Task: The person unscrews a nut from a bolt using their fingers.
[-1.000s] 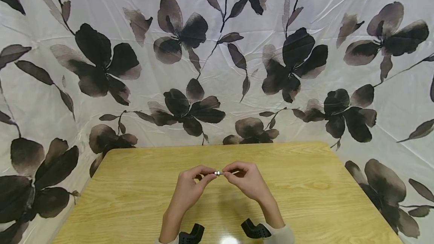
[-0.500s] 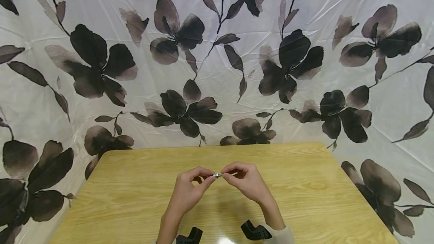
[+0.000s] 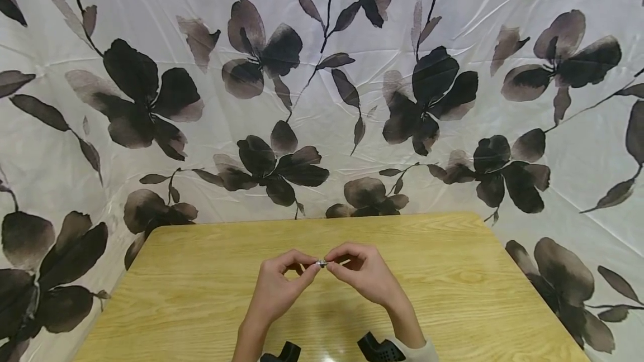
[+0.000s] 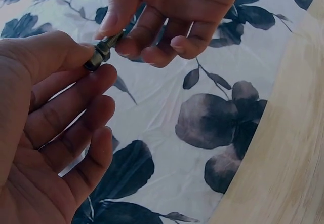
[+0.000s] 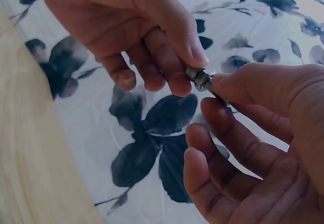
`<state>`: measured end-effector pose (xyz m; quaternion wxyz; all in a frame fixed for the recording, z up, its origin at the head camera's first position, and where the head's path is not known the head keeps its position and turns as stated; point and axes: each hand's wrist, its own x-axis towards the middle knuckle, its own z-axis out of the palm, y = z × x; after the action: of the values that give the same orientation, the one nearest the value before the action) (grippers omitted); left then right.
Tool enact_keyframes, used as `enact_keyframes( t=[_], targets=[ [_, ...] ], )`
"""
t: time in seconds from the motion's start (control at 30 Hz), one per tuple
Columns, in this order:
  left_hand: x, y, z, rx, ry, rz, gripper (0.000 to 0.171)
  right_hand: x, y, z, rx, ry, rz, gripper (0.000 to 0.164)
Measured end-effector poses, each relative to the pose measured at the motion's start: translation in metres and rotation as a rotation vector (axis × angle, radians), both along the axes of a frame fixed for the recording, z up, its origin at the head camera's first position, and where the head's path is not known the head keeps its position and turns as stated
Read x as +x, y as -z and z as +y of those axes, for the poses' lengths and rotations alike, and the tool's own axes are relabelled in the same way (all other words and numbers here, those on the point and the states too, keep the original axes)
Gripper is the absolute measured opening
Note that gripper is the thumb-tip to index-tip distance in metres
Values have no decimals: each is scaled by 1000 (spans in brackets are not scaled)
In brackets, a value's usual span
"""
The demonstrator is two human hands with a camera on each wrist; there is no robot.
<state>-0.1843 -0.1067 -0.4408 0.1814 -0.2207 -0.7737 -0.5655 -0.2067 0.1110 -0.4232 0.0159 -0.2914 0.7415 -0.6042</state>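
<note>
Above the table, my left hand (image 3: 278,285) pinches the head end of a small metal bolt (image 3: 322,263) between thumb and fingers. My right hand (image 3: 369,277) holds the threaded end with thumb and index finger. A hex nut (image 5: 202,80) sits on the bolt close to its head, between the two hands' fingertips. In the left wrist view, the threaded shank (image 4: 114,39) runs from the nut to the right fingers. The other fingers of both hands are loosely bent. Fingertips hide parts of the bolt.
A light wood-grain table (image 3: 201,284) lies beneath the hands. Behind it hangs a white cloth (image 3: 347,138) with dark flowers. Black wrist mounts (image 3: 378,347) sit at both wrists.
The right fingertips have come closer to the left ones, so less of the bolt shows between them. Both hands keep their pinch. The head view has shifted slightly.
</note>
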Motion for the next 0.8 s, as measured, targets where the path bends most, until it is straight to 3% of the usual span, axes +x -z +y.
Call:
enact_keyframes(
  t=[0.5,0.8],
  targets=[
    [6,0,-3,-25,-40,-68,11,6,3,-3,20,-16,0,13],
    [5,-4,-5,-30,-47,-64,9,7,0,-6,21,12,-3,14]
  ],
)
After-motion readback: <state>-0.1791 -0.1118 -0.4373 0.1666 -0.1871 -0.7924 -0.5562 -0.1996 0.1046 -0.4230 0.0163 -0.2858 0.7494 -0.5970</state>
